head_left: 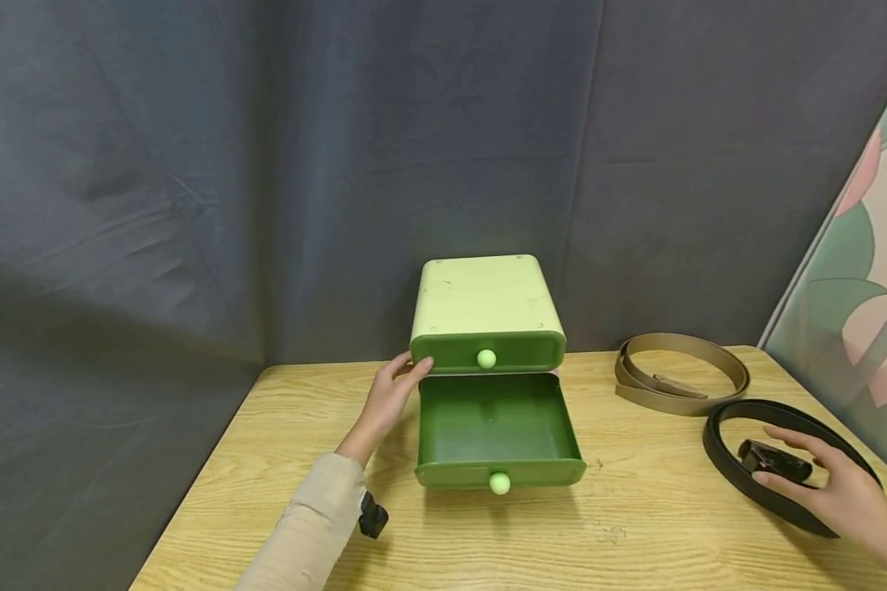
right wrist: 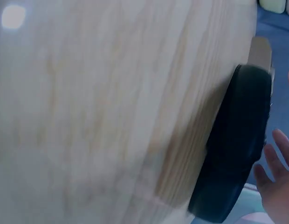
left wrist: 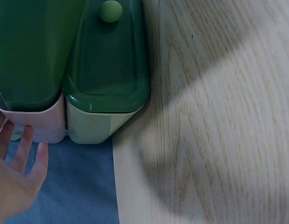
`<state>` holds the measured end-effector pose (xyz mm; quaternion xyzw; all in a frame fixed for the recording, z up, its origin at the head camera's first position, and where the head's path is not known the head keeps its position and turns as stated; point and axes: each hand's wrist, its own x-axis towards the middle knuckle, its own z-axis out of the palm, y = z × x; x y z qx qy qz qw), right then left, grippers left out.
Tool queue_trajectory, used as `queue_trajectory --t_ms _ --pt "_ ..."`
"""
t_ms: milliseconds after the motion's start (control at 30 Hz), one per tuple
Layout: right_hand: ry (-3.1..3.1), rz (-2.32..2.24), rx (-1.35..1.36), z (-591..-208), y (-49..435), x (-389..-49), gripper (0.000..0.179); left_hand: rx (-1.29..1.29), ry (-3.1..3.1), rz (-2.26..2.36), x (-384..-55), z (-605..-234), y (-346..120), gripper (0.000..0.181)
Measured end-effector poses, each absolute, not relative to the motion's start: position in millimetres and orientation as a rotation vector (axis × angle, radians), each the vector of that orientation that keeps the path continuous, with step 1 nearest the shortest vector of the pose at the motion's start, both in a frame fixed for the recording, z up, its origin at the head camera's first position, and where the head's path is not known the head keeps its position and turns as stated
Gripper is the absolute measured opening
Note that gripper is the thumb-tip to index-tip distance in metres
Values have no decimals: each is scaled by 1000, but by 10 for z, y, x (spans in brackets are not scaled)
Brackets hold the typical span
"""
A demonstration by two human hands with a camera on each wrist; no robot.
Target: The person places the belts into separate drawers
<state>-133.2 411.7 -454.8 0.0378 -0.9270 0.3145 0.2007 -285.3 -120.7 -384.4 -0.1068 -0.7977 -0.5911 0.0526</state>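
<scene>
A small two-drawer cabinet [head_left: 488, 295] with a pale green top stands on the table. Its upper drawer [head_left: 451, 355] is closed, while the lower drawer [head_left: 458, 474] is pulled out and shows a bare green inside. My left hand [head_left: 388, 398] rests against the cabinet's left side, thumb at the upper drawer's lower corner. In the left wrist view its fingers lie loosely extended by the pink casing [left wrist: 42, 126]. Over a coiled black belt [head_left: 726, 460] at the right, my right hand [head_left: 838, 484] has thumb and fingers spread around the dark buckle [head_left: 776, 461], without gripping it.
Behind the black belt lies a coiled tan belt [head_left: 665, 402]. A dark grey curtain [head_left: 414, 164] hangs along the back and left of the wooden table [head_left: 636, 533]. At the right edge stands a floral panel [head_left: 857, 287].
</scene>
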Motion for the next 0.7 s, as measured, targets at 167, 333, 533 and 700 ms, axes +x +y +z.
queue_trajectory --t_ms 167,333,533,700 --pt "-2687 900 108 -4602 4225 -1353 87 -319 -2422 -1820 -2852 -3837 -1202 57" --pt "-2778 870 139 -4655 4306 -1369 94 -323 -2444 -1833 -2723 -3688 -1183 54" --pt "-2800 812 246 -4708 4348 -1425 88 -329 -2455 -1821 -2506 -3474 -1138 55" --pt "-2734 761 302 -4754 4341 -1449 84 -327 -2450 -1822 -2509 -3479 -1146 55"
